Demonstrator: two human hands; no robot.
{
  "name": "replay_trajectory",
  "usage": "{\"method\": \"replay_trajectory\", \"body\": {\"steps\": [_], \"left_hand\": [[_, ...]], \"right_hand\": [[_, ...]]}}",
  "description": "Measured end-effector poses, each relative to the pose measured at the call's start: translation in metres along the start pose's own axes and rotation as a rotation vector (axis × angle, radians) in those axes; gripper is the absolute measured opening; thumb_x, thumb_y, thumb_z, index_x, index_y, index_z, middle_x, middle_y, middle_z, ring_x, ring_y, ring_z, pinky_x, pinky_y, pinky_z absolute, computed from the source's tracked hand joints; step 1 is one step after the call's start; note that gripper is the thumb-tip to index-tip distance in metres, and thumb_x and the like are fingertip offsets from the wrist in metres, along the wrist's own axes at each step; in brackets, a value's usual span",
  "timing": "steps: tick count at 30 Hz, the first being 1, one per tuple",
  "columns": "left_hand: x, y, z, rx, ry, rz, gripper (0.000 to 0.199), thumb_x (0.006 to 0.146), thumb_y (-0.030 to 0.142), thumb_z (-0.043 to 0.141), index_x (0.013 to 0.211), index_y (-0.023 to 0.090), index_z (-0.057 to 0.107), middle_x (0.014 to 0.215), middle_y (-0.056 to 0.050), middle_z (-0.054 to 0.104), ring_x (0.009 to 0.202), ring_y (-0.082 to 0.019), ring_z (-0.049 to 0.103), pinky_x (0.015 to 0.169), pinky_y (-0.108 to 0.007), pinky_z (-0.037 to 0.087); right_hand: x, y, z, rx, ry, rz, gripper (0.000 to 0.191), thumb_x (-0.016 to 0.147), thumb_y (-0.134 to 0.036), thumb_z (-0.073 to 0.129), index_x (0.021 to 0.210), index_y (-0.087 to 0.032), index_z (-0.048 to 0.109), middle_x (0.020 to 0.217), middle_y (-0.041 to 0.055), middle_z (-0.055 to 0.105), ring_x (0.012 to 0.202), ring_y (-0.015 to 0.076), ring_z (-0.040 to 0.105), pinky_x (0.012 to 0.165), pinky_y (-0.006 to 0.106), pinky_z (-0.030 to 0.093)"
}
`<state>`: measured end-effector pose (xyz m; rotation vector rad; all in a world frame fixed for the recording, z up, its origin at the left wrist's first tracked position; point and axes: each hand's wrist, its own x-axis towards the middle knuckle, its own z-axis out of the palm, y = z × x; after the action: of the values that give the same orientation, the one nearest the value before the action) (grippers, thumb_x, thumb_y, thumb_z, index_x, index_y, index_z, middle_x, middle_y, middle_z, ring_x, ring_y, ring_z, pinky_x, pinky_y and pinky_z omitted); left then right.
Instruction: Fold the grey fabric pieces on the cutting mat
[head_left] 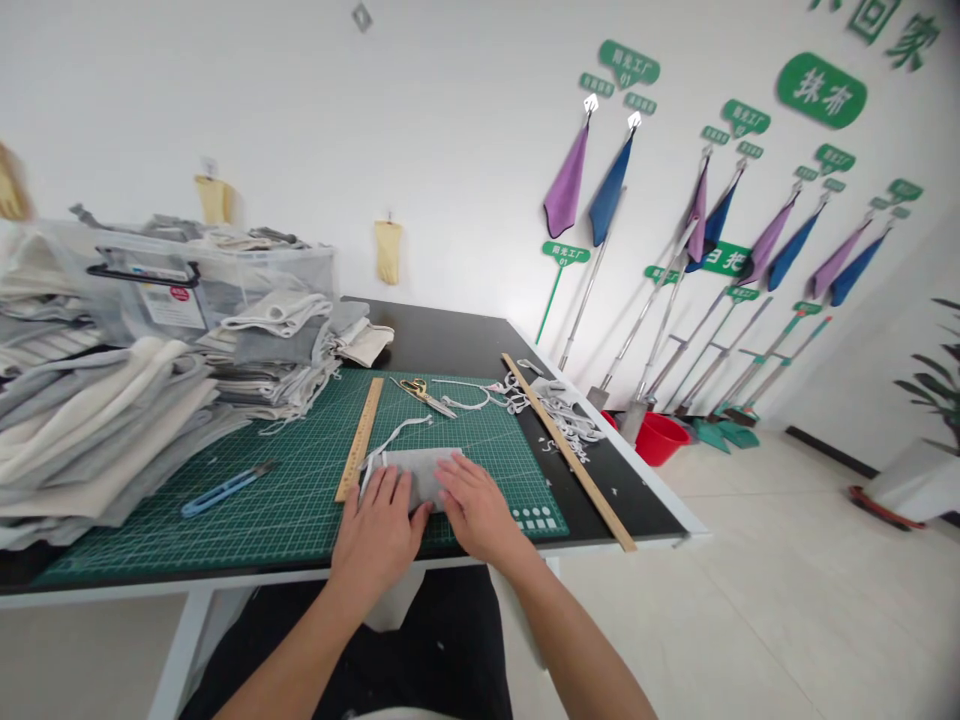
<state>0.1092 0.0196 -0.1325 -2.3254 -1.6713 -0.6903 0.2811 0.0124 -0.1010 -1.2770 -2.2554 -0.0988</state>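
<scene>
**Pressing a grey cloth flat**

A small grey cloth (420, 470) is pinned on the green cutting mat (300, 500) by the left hand (379, 530) and right hand (476, 510), both open-palmed, nothing gripped. Its long axis runs nine to three o'clock; a wooden ruler (360, 438) is seen at nine.

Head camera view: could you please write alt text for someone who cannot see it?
Both hands, left hand and right hand, press flat on a small grey fabric piece on a green cutting mat. A wooden ruler, blue utility knife, scissors and stacked fabric lie around.
</scene>
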Motion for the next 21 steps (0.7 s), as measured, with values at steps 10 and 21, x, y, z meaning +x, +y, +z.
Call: {"method": "replay_trajectory", "body": {"steps": [10, 21], "left_hand": [[0.0, 0.001, 0.0, -0.001, -0.037, -0.036, 0.054, 0.094, 0.043, 0.031, 0.133, 0.01, 0.051, 0.14, -0.016, 0.051, 0.133, -0.031, 0.04, 0.108, -0.054, 0.029], [-0.001, 0.001, 0.001, 0.002, -0.008, -0.024, 0.051, 0.094, 0.038, 0.031, 0.131, 0.01, 0.052, 0.137, -0.017, 0.053, 0.131, -0.032, 0.043, 0.107, -0.054, 0.03]], "right_hand": [[-0.002, 0.03, -0.009, -0.343, -0.051, 0.366, 0.054, 0.099, -0.037, 0.032, 0.139, -0.002, 0.043, 0.149, 0.022, 0.035, 0.142, 0.0309, 0.025, 0.114, 0.051, 0.019], [0.012, 0.042, -0.003, -0.386, -0.095, 0.557, 0.065, 0.098, -0.048, 0.033, 0.131, 0.006, 0.049, 0.136, 0.0307, 0.048, 0.133, 0.036, 0.041, 0.11, 0.051, 0.027]]}}
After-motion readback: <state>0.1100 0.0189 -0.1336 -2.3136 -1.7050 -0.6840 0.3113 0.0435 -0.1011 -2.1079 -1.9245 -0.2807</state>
